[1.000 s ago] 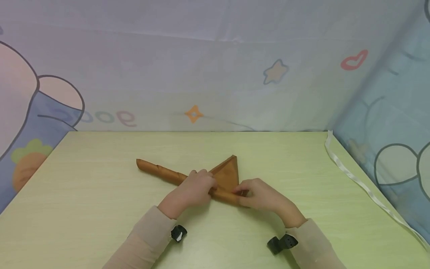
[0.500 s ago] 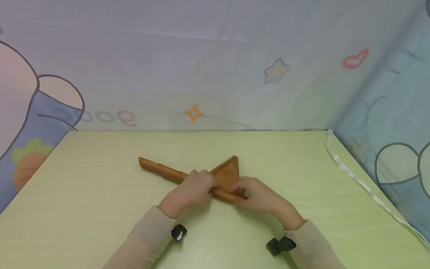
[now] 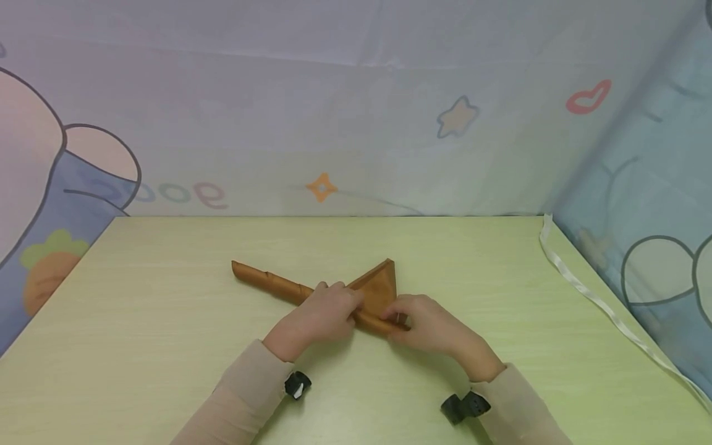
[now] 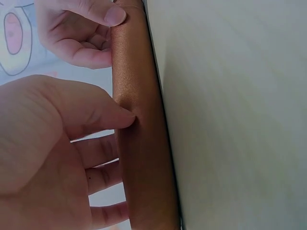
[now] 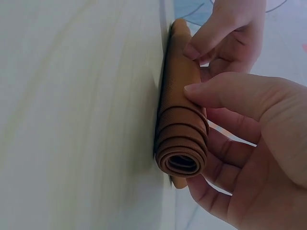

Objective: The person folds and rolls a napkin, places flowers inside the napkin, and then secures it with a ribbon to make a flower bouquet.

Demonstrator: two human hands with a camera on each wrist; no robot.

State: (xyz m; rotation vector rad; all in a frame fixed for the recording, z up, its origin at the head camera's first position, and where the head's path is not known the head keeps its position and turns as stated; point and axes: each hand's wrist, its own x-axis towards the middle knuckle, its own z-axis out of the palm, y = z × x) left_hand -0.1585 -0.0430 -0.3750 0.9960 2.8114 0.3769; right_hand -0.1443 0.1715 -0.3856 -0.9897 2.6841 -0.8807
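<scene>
A brown cloth napkin (image 3: pixel 271 283) lies on the table as a long, slanting roll, with a triangular flap (image 3: pixel 379 295) standing out beyond it toward the back. My left hand (image 3: pixel 319 315) grips the roll near its middle; in the left wrist view its thumb (image 4: pixel 103 111) presses the near side while the other fingers reach behind. Toward the right end, my right hand (image 3: pixel 434 324) pinches the roll between thumb and fingers. Seen from the right wrist, this end shows several coiled layers (image 5: pixel 182 139), with the right thumb (image 5: pixel 211 91) on top.
The pale wooden table (image 3: pixel 139 346) ends at a printed cloth backdrop (image 3: pixel 250 111) behind and at the sides. A white ribbon (image 3: pixel 589 300) runs along the table's right edge. Each sleeve cuff has a small black camera (image 3: pixel 297 384) on it.
The left end of the roll has shifted slightly right. My right hand has moved a little left and now holds the roll's right end more closely. My left hand has barely moved.
</scene>
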